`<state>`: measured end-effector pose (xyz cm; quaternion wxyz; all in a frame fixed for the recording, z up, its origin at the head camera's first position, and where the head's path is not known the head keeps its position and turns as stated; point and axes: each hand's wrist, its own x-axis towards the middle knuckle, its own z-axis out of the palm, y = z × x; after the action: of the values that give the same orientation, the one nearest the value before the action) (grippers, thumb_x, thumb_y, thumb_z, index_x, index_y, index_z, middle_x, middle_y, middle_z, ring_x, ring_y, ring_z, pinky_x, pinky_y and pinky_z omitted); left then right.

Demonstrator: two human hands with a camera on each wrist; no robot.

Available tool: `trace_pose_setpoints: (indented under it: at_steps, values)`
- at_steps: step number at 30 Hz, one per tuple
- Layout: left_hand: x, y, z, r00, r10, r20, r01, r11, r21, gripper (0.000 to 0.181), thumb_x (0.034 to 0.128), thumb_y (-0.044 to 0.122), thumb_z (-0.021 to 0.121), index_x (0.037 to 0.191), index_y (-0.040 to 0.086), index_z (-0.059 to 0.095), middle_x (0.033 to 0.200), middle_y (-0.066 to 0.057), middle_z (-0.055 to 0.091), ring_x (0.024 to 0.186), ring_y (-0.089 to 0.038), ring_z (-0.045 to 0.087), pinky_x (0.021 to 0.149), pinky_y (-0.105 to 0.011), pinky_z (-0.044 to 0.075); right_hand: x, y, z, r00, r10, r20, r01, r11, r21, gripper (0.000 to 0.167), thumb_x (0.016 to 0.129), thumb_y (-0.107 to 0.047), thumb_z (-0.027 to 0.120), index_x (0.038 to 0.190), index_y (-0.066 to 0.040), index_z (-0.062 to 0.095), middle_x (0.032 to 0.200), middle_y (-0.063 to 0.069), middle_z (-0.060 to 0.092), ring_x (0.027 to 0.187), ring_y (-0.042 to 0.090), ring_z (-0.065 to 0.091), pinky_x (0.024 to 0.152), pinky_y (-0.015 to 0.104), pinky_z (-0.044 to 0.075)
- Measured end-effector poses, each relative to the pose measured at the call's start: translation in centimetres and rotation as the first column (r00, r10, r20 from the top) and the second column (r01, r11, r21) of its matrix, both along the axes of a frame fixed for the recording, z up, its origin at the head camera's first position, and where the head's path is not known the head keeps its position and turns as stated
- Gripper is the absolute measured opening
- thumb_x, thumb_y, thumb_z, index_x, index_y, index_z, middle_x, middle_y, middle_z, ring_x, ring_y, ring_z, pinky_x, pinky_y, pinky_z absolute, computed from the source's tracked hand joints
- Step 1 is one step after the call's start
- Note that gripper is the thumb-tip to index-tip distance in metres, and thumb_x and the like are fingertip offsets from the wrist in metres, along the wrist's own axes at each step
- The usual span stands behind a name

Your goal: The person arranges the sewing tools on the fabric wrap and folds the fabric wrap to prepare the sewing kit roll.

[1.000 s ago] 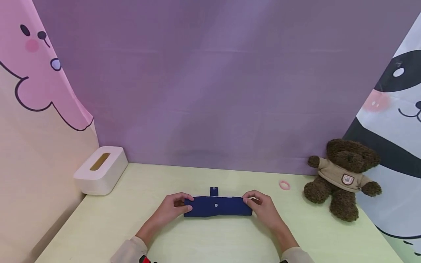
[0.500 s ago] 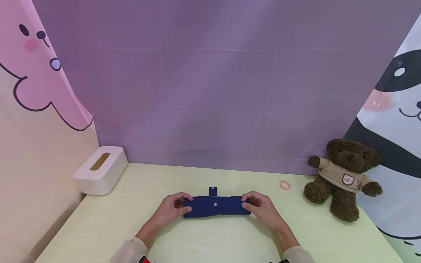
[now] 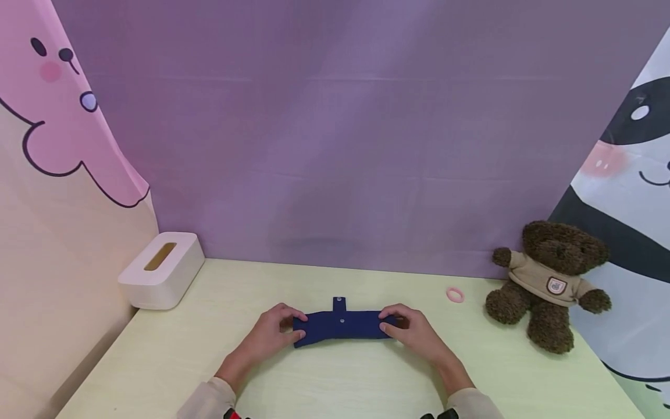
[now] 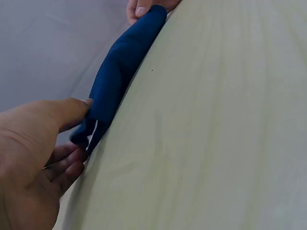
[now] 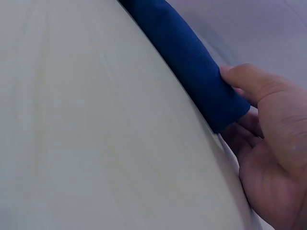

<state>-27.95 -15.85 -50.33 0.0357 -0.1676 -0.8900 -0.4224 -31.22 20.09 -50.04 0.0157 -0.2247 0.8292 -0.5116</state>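
Observation:
A navy folded cloth bundle [image 3: 342, 327] lies crosswise on the table, with a snap button near its middle and a short strap [image 3: 339, 304] sticking out from its far edge. The strap carries a snap button too. My left hand [image 3: 272, 333] pinches the bundle's left end; in the left wrist view the thumb [image 4: 76, 112] is on the cloth and the ends of its layers part slightly. At the opposite end my right hand [image 3: 416, 330] grips the cloth between thumb and fingers. The blue cloth [image 5: 192, 62] looks rounded and rolled in the right wrist view.
The pale wooden table [image 3: 335, 384] bears a white tissue box [image 3: 159, 273] at the back left. A pink ring-shaped band [image 3: 455, 295] lies right of the bundle. A brown teddy bear [image 3: 549, 285] sits at the right, before a purple curtain [image 3: 335, 145].
My right hand has shifted a little left. The bundle has rolled slightly away toward the strap, its right side more than its left, and the pale strip along its far edge is out of sight.

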Motion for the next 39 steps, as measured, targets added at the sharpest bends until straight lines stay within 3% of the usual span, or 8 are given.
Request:
trace_pose_setpoints:
  at_steps: [4,7,10,16,20,23,32,39]
  values:
    - [0.1,1.0,0.3,0.996,0.007,-0.091,-0.012,0.999,-0.050,0.016,0.0922,0.022,0.078,0.107,0.016,0.075,0.129,-0.005,0.062,0.124,-0.028,0.059,0.106,-0.052,0.049,0.1,-0.1,0.0,0.997,-0.043,-0.068,0.047,0.997,0.060,0.017,0.093,-0.014,0.077,0.109,-0.011,0.073,0.126,0.013,0.070,0.113,0.021,0.067,0.090,0.021,0.054]
    - [0.1,2.2,0.7,0.992,-0.006,-0.127,-0.004,0.997,-0.079,0.025,0.0953,0.029,0.074,0.116,0.015,0.074,0.138,-0.004,0.061,0.134,-0.029,0.054,0.111,-0.053,0.046,0.1,-0.2,0.2,0.991,-0.070,-0.118,0.082,0.992,0.096,0.015,0.091,-0.013,0.077,0.106,-0.015,0.073,0.127,0.010,0.071,0.122,0.033,0.065,0.096,0.023,0.053]
    - [0.1,3.5,1.0,0.990,-0.041,-0.137,0.026,0.994,-0.108,0.036,0.0987,0.037,0.070,0.127,0.016,0.071,0.141,-0.002,0.062,0.137,-0.027,0.053,0.114,-0.052,0.045,0.1,-0.4,0.5,0.981,-0.079,-0.175,0.101,0.988,0.119,0.015,0.090,-0.010,0.078,0.103,-0.015,0.074,0.125,0.009,0.072,0.122,0.035,0.065,0.099,0.027,0.054]
    - [0.1,4.7,1.1,0.991,-0.046,-0.122,0.035,0.995,-0.093,0.035,0.0962,0.032,0.074,0.127,0.014,0.072,0.137,-0.004,0.065,0.133,-0.029,0.057,0.111,-0.055,0.046,0.4,-1.9,1.6,0.922,-0.067,-0.380,0.151,0.969,0.198,0.020,0.083,-0.002,0.081,0.102,-0.009,0.077,0.119,0.009,0.072,0.117,0.030,0.063,0.099,0.041,0.054]
    - [0.0,4.9,1.0,0.994,-0.045,-0.100,0.037,0.996,-0.078,0.036,0.0940,0.028,0.076,0.126,0.013,0.072,0.136,-0.005,0.065,0.132,-0.031,0.057,0.111,-0.055,0.045,0.6,-3.0,2.6,0.891,-0.064,-0.450,0.191,0.951,0.242,0.023,0.082,-0.003,0.083,0.104,-0.006,0.078,0.115,0.005,0.073,0.113,0.026,0.064,0.097,0.046,0.055]
    - [-0.1,5.1,1.0,0.994,-0.050,-0.095,0.042,0.995,-0.086,0.037,0.0941,0.028,0.076,0.127,0.012,0.071,0.136,-0.006,0.065,0.132,-0.031,0.057,0.111,-0.056,0.045,0.8,-3.4,2.9,0.897,-0.049,-0.440,0.179,0.949,0.259,0.023,0.083,-0.006,0.084,0.106,-0.007,0.078,0.112,0.003,0.074,0.112,0.024,0.065,0.097,0.046,0.056]
    - [-0.2,5.2,1.1,0.998,-0.051,-0.043,0.048,0.997,-0.068,0.036,0.0960,0.029,0.074,0.127,0.011,0.071,0.137,-0.007,0.064,0.132,-0.033,0.057,0.112,-0.057,0.044,0.7,-3.5,2.0,0.962,-0.049,-0.268,0.121,0.959,0.257,0.021,0.091,-0.017,0.079,0.111,-0.015,0.078,0.114,-0.001,0.075,0.114,0.025,0.067,0.104,0.048,0.052]
    - [0.5,4.7,1.2,0.997,-0.077,0.005,0.077,0.995,-0.056,0.032,0.0940,0.025,0.077,0.122,0.009,0.072,0.134,-0.009,0.064,0.129,-0.035,0.059,0.111,-0.057,0.046,1.3,-3.5,1.5,0.968,0.013,-0.249,0.056,0.962,0.269,0.019,0.091,-0.021,0.079,0.109,-0.015,0.078,0.112,0.001,0.075,0.110,0.026,0.068,0.100,0.043,0.054]
